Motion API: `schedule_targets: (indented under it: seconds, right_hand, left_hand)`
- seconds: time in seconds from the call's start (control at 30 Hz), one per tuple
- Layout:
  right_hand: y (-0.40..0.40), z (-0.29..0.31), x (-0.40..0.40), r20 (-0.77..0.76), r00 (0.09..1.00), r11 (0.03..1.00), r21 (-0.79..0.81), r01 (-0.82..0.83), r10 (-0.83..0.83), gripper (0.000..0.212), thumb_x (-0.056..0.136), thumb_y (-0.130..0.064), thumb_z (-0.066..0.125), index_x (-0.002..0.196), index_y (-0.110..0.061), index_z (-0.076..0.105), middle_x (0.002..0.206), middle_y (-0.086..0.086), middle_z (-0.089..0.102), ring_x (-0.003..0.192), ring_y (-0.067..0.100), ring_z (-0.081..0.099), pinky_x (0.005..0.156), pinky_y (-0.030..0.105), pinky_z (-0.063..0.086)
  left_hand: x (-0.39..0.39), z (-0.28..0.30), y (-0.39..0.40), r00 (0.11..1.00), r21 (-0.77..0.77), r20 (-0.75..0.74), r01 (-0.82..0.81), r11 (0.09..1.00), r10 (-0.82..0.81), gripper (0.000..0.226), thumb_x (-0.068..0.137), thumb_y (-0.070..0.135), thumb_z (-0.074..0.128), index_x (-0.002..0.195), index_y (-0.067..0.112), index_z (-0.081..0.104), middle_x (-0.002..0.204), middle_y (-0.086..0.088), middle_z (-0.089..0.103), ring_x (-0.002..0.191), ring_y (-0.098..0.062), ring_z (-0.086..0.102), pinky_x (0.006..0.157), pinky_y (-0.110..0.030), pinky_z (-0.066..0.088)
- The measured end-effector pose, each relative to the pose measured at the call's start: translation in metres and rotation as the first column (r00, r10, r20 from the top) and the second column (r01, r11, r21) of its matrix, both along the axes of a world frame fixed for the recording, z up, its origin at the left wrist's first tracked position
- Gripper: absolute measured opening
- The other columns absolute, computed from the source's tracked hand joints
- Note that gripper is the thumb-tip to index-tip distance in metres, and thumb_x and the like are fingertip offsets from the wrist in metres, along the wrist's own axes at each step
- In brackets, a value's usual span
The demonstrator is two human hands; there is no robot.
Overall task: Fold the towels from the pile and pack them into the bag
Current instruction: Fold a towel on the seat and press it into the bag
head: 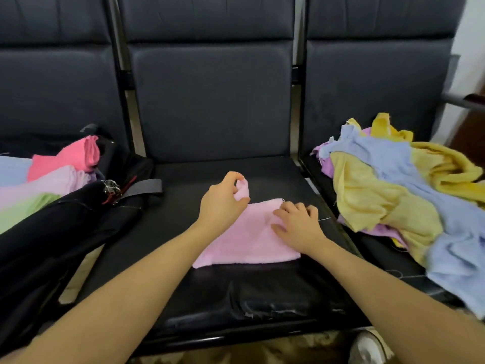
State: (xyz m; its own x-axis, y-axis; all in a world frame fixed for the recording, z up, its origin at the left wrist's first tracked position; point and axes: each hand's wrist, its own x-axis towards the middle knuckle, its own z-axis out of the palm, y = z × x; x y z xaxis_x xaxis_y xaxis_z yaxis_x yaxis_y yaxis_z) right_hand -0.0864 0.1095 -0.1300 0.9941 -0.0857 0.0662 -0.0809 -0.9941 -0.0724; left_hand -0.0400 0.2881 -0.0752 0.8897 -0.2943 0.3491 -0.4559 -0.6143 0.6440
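The left hand pinches a lifted corner of the pink towel; the right hand presses it flat, fingers bent, on the middle seat. The cloth looks soft, light and floppy, so corners seem the best hold

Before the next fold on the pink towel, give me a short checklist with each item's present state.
1. Left hand pinches the lifted far corner of the pink towel: ok.
2. Right hand rests on the towel, holding it down: ok.
3. Towel lies flat on the middle seat, near edge straight: ok.
4. Layers squarely aligned underneath: cannot tell.
5. Black bag open on the left, folded towels showing: ok.
6. Pile on the right seat apart from the pink towel: ok.
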Motion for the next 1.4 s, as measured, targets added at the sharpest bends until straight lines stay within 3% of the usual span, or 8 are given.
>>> schedule_targets:
  seconds: [0.17,0.27,0.4,0.5,0.73,1.03,1.27,1.4]
  right_hand:
    - [-0.012,0.007,-0.004,0.15,0.958,0.699,0.712,0.067,-0.244,0.038,0.1,-0.021,0.045,0.137,-0.016,0.048,0.113,0.001,0.06,0.104,0.016,0.057,0.094,0.029,0.04]
    - [-0.012,0.007,-0.008,0.165,0.943,0.588,0.808,0.04,-0.29,0.039,0.1,-0.016,0.045,0.138,-0.012,0.047,0.105,0.0,0.06,0.099,0.014,0.057,0.086,0.024,0.041]
    - [-0.008,0.003,-0.008,0.267,0.947,0.756,0.654,-0.043,-0.177,0.037,0.1,-0.018,0.046,0.136,-0.013,0.049,0.131,0.005,0.054,0.118,0.021,0.052,0.104,0.04,0.04]
    - [0.0,0.003,-0.005,0.266,0.964,0.852,0.502,-0.152,0.015,0.037,0.1,-0.026,0.045,0.136,-0.017,0.051,0.138,0.001,0.051,0.119,0.019,0.053,0.107,0.039,0.035]
    - [0.019,-0.01,0.014,-0.196,0.973,0.979,0.183,-0.089,0.125,0.056,0.103,-0.044,0.015,0.153,-0.019,0.015,0.162,-0.004,0.004,0.148,0.009,0.0,0.117,0.038,-0.006]
    - [0.024,-0.015,0.052,-0.245,0.963,0.969,0.241,-0.047,0.108,0.052,0.104,-0.042,0.011,0.153,-0.03,0.002,0.16,-0.013,-0.007,0.146,0.004,-0.01,0.115,0.044,-0.018]
    - [0.041,-0.012,0.05,0.127,0.985,0.911,0.382,-0.157,0.116,0.041,0.099,-0.043,0.041,0.139,-0.037,0.042,0.146,-0.02,0.038,0.142,0.001,0.016,0.108,0.031,-0.015]
    - [0.042,-0.01,0.045,0.095,0.98,0.855,0.478,-0.2,0.176,0.035,0.096,-0.04,0.05,0.131,-0.043,0.048,0.118,-0.019,0.056,0.129,-0.001,0.029,0.106,0.025,-0.013]
  left_hand:
    - [-0.007,-0.009,-0.047,0.996,-0.05,-0.085,-0.019,0.999,0.015,0.04,0.089,0.021,0.059,0.127,0.021,0.046,0.093,-0.003,0.066,0.089,-0.024,0.063,0.074,-0.033,0.051]
    - [-0.006,-0.013,-0.059,0.943,-0.056,-0.3,0.135,0.989,-0.146,0.066,0.091,0.026,0.062,0.147,0.022,0.027,0.123,-0.004,0.06,0.118,-0.021,0.054,0.088,-0.025,0.042]
    - [-0.002,-0.02,-0.031,0.949,0.046,-0.279,0.167,0.985,-0.148,0.044,0.1,0.027,0.046,0.143,0.021,0.04,0.144,-0.001,0.045,0.131,-0.016,0.043,0.103,-0.02,0.031]
    - [-0.001,-0.04,0.006,0.97,0.388,-0.227,0.175,0.905,-0.09,0.044,0.103,0.03,0.034,0.146,0.026,0.035,0.154,0.004,0.03,0.14,-0.017,0.029,0.112,-0.032,0.024]
    - [0.013,-0.071,0.045,0.94,0.686,-0.334,0.291,0.667,-0.066,0.049,0.104,0.038,0.009,0.151,0.036,-0.003,0.158,0.01,-0.015,0.146,-0.009,-0.013,0.118,-0.041,-0.005]
    - [0.037,-0.078,0.056,0.951,0.622,-0.308,0.197,0.758,0.006,0.05,0.103,0.039,0.007,0.151,0.036,-0.006,0.158,0.011,-0.018,0.146,-0.013,-0.014,0.117,-0.045,-0.012]
    - [0.028,-0.075,0.057,0.963,0.379,-0.267,0.081,0.922,0.025,0.04,0.099,0.036,0.036,0.139,0.037,0.043,0.159,0.01,0.013,0.145,-0.008,0.006,0.113,-0.032,-0.001]
    - [0.016,-0.072,0.071,0.982,0.299,-0.188,0.086,0.951,-0.03,0.028,0.097,0.037,0.045,0.121,0.034,0.06,0.139,0.015,0.038,0.131,-0.009,0.029,0.097,-0.023,0.012]
